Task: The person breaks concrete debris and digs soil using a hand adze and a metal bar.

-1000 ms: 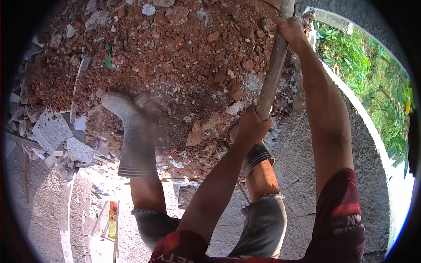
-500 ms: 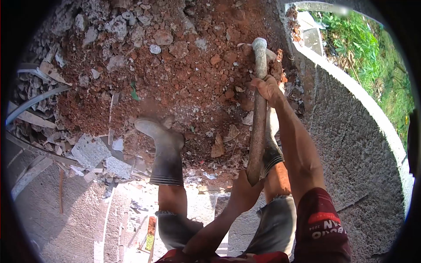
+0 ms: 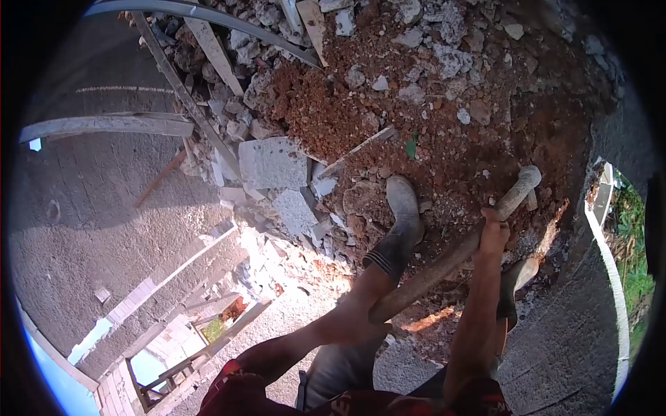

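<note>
A thick wooden handle point(image 3: 444, 265) runs diagonally from lower centre up to the right. A rounded, dusty tool head point(image 3: 528, 177) sits at its upper end, over reddish soil. My left hand point(image 3: 355, 313) is closed round the handle's lower end. Nearer the head, my right hand point(image 3: 494, 234) grips the shaft. Between my boots and around them lie loose earth and stones. The left boot point(image 3: 406, 225) and the right boot point(image 3: 513, 288) stand on the soil on either side of the handle.
Broken concrete slabs point(image 3: 274, 163) and rubble lie left of the boots. Wooden strips point(image 3: 215, 55) and a curved strip point(image 3: 229, 22) stick out at the upper left. Rough grey walls point(image 3: 104, 236) stand at both sides. Green plants point(image 3: 635, 229) show beyond the right wall.
The view has swung left, so the soil and boots appear further right. The handle has gone from nearly upright in the picture to diagonal, with both hands still round it.
</note>
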A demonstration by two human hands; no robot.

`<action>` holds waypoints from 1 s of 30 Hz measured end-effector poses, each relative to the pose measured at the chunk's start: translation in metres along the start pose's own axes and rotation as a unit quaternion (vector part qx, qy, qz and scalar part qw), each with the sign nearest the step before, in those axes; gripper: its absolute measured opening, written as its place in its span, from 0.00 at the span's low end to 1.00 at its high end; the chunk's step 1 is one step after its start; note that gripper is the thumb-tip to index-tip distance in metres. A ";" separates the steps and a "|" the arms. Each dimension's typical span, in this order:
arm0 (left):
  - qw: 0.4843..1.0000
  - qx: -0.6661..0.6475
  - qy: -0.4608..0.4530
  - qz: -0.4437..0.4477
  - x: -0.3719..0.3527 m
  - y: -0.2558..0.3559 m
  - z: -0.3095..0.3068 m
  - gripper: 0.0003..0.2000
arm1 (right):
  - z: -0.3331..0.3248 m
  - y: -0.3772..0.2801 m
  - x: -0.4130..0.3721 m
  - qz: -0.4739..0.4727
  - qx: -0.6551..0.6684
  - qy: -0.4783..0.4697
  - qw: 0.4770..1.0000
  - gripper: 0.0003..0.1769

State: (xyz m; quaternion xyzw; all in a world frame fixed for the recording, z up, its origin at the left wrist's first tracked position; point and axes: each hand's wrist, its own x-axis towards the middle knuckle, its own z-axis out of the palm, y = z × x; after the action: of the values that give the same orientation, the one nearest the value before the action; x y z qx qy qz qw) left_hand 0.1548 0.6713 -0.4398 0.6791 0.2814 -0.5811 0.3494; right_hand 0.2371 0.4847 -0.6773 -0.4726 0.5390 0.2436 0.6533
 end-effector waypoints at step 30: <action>0.933 -0.251 0.193 0.170 0.387 0.072 0.306 0.25 | -0.076 -0.092 0.322 -0.372 -0.534 0.052 0.757 0.26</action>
State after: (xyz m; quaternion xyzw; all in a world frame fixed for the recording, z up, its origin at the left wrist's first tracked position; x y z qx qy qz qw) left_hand 0.0942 0.3735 -0.8353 0.7062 0.3598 -0.2814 0.5411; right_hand 0.3741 0.3165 -0.9435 -0.9201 0.1364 0.2042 0.3050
